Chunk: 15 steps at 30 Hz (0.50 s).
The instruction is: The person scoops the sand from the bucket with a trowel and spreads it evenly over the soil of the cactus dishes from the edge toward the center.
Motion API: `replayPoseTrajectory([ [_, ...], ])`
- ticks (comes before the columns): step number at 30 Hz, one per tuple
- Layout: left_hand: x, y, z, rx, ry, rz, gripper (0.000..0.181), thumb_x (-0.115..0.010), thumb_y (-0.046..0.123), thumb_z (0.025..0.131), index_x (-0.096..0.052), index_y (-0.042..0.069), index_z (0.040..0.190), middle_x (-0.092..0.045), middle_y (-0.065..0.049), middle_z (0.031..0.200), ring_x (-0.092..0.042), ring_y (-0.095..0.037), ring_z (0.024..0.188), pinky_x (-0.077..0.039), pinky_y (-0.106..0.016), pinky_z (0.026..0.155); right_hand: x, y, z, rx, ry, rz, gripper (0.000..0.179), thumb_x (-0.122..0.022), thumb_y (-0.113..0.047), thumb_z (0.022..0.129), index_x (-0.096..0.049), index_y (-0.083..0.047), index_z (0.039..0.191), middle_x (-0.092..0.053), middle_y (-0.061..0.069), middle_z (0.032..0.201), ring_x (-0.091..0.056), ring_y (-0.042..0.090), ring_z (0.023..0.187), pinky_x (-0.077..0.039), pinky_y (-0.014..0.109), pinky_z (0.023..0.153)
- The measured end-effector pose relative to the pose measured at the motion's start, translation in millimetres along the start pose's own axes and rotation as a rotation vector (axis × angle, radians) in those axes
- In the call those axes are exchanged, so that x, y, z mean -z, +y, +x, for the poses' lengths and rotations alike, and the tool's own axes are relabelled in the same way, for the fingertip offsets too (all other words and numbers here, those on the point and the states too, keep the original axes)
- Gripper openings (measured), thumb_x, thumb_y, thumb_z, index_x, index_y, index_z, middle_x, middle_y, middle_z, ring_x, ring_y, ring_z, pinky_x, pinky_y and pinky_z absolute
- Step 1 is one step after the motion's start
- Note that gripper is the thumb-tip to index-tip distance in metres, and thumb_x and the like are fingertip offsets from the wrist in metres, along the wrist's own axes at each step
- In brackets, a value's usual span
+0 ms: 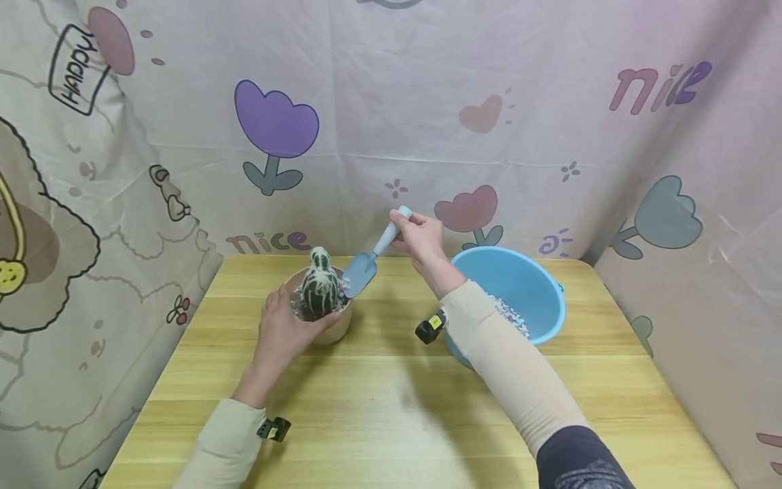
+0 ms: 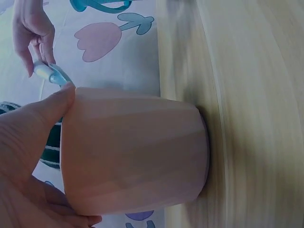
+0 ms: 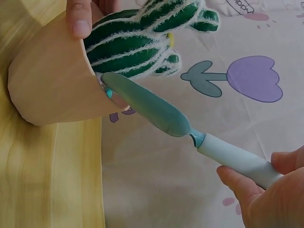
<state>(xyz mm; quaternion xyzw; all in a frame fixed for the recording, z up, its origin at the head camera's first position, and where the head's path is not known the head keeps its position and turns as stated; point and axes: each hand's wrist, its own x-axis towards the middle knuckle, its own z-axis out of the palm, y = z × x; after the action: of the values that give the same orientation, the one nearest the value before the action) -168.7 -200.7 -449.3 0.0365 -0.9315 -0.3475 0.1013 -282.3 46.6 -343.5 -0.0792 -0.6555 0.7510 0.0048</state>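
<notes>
A green cactus with white fuzzy stripes (image 1: 320, 291) stands in a beige flowerpot (image 2: 133, 152), with small pebbles around its base. My left hand (image 1: 284, 329) grips the pot at its rim, thumb on one side and fingers on the other. In my right hand (image 1: 423, 238) is the pale handle of a small blue trowel (image 3: 152, 107). The trowel slants down, its tip at the pot's rim beside the cactus. Pebbles lie by the blade tip in the head view; how many are on the blade I cannot tell.
On the right of the wooden table (image 1: 366, 421) stands a blue bucket (image 1: 537, 285) with small pale pebbles (image 1: 510, 316) inside. My right forearm passes in front of it. A printed cloth (image 1: 379, 102) hangs behind the table and along both sides.
</notes>
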Motion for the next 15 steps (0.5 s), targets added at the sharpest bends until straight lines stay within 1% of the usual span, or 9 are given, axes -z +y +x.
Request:
replayPoseTrajectory([
  [2, 1.6, -2.0, 0.7, -0.026, -0.009, 0.011, 0.128, -0.088, 0.066, 0.074, -0.030, -0.011, 0.158, -0.038, -0.038, 0.155, -0.039, -0.055, 0.143, -0.037, -0.074, 0.117, 1, 0, 0.1, 0.002, -0.001, 0.002, 0.036, -0.075, -0.024, 0.100, -0.074, 0.001, 0.127, -0.074, 0.027, 0.122, -0.077, 0.036, 0.107, -0.067, 0.038, 0.088],
  [3, 3.0, -3.5, 1.3, -0.043, -0.022, 0.024, 0.130, -0.088, 0.067, 0.074, -0.028, -0.012, 0.158, -0.036, -0.039, 0.157, -0.036, -0.055, 0.145, -0.036, -0.074, 0.119, 1, -1, 0.3, 0.002, -0.001, 0.003, 0.036, -0.075, -0.024, 0.100, -0.074, 0.001, 0.127, -0.074, 0.027, 0.122, -0.077, 0.036, 0.107, -0.067, 0.038, 0.088],
  [8, 12.6, -14.6, 9.1, -0.124, -0.107, 0.071, 0.140, -0.087, 0.067, 0.075, -0.015, -0.019, 0.159, -0.020, -0.044, 0.164, -0.016, -0.059, 0.155, -0.018, -0.071, 0.128, 2, -2, 0.4, 0.008, 0.001, 0.002, 0.036, -0.075, -0.024, 0.100, -0.074, 0.001, 0.126, -0.075, 0.027, 0.120, -0.078, 0.036, 0.106, -0.067, 0.039, 0.088],
  [9, 14.3, -15.9, 10.6, -0.130, -0.124, 0.076, 0.141, -0.086, 0.067, 0.075, -0.013, -0.020, 0.159, -0.018, -0.045, 0.164, -0.012, -0.060, 0.156, -0.015, -0.071, 0.129, 2, -2, 0.4, 0.008, -0.001, 0.001, 0.036, -0.076, -0.024, 0.100, -0.074, 0.001, 0.126, -0.075, 0.027, 0.120, -0.078, 0.036, 0.106, -0.067, 0.039, 0.087],
  [12, 17.2, -17.2, 13.8, -0.130, -0.160, 0.083, 0.142, -0.084, 0.069, 0.076, -0.012, -0.021, 0.158, -0.016, -0.046, 0.164, -0.009, -0.063, 0.155, -0.011, -0.072, 0.129, 1, -3, -0.2, 0.011, -0.015, 0.004, 0.037, -0.076, -0.023, 0.099, -0.074, 0.000, 0.127, -0.075, 0.025, 0.122, -0.078, 0.035, 0.106, -0.067, 0.038, 0.086],
  [15, 17.5, -16.6, 15.0, -0.111, -0.164, 0.085, 0.142, -0.084, 0.071, 0.075, -0.013, -0.020, 0.159, -0.016, -0.046, 0.164, -0.007, -0.064, 0.155, -0.009, -0.072, 0.129, 0, -3, -0.8, 0.017, -0.029, 0.007, 0.038, -0.077, -0.023, 0.098, -0.074, 0.000, 0.128, -0.074, 0.024, 0.124, -0.078, 0.035, 0.107, -0.067, 0.036, 0.085],
])
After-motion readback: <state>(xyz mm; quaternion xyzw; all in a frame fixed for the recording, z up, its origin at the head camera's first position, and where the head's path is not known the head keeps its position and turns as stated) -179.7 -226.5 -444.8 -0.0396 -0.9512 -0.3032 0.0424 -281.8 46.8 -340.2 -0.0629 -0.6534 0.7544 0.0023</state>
